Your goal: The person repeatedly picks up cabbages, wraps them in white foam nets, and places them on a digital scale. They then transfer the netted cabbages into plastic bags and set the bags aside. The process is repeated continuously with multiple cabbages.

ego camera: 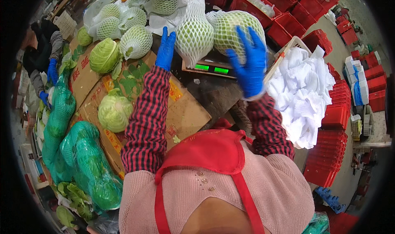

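Two cabbages in white foam nets rest on a digital scale [211, 69] with two lit green displays. The left netted cabbage [194, 33] has its net gathered at both ends. The right netted cabbage [225, 30] is rounder. My left hand [166, 50], in a blue glove, is beside the left one with its fingers apart; I cannot tell whether it touches. My right hand [250, 67], also blue-gloved, lies spread over the front of the right one, gripping nothing. Left of my forearm, bare cabbages [114, 112] [105, 55] sit on flattened cardboard [185, 110].
Several netted cabbages [135, 42] lie at the back left. White foam nets [299, 92] fill a basket on the right. Green mesh sacks [89, 160] line the left edge. Red crates [328, 153] are stacked right. Another person's gloved hand [52, 71] is at far left.
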Motion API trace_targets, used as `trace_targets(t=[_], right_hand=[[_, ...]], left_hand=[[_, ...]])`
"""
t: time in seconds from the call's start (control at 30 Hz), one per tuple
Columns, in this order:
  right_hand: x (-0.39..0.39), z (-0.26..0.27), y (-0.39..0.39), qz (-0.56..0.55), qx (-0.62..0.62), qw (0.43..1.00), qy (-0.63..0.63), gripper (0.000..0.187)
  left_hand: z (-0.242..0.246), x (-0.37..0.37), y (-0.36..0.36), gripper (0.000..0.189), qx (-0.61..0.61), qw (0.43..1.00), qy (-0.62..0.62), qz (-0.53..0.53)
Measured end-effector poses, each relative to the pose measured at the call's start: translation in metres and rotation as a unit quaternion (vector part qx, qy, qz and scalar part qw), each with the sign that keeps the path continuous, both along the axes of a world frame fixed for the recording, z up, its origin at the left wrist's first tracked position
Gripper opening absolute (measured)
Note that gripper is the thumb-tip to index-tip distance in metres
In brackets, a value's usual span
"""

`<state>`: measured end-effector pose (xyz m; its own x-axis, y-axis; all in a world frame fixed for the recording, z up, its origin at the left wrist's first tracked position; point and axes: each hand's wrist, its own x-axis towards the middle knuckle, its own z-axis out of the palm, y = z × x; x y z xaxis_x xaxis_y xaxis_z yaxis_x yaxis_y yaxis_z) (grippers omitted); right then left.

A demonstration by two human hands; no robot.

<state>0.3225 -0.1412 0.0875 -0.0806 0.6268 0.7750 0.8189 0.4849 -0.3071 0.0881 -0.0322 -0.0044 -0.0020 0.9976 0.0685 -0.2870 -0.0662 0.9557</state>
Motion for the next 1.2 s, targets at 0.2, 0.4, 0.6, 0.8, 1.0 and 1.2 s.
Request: trace_targets(t=[0.2,0.4,0.6,0.8,1.0,1.2], right_hand=[[0.087,-0.003,-0.034,-0.098,0.009,0.994,0.046,0.051],[0.118,-0.025,-0.058,-0.137,-0.015,0.987,0.08,0.049],[0.125,-0.038,-0.059,-0.139,-0.02,0.986,0.091,0.049],[0.103,-0.031,-0.047,-0.081,-0.004,0.985,0.155,0.044],[-0.011,-0.065,0.022,0.104,-0.274,0.923,0.251,0.052],[-0.091,-0.079,0.046,0.11,-0.15,0.942,0.28,0.074]], left_hand=[[0.003,-0.017,0.007,0.073,-0.068,0.989,0.131,0.013],[-0.008,-0.026,0.013,0.073,-0.011,0.989,0.149,0.02],[-0.002,-0.032,0.006,0.07,-0.052,0.992,0.111,0.015],[-0.011,-0.026,0.008,0.067,-0.048,0.993,0.106,0.019],[-0.012,-0.007,0.044,0.068,-0.181,0.977,-0.09,-0.06],[-0.03,-0.007,0.018,0.051,-0.051,0.969,-0.234,-0.061]])
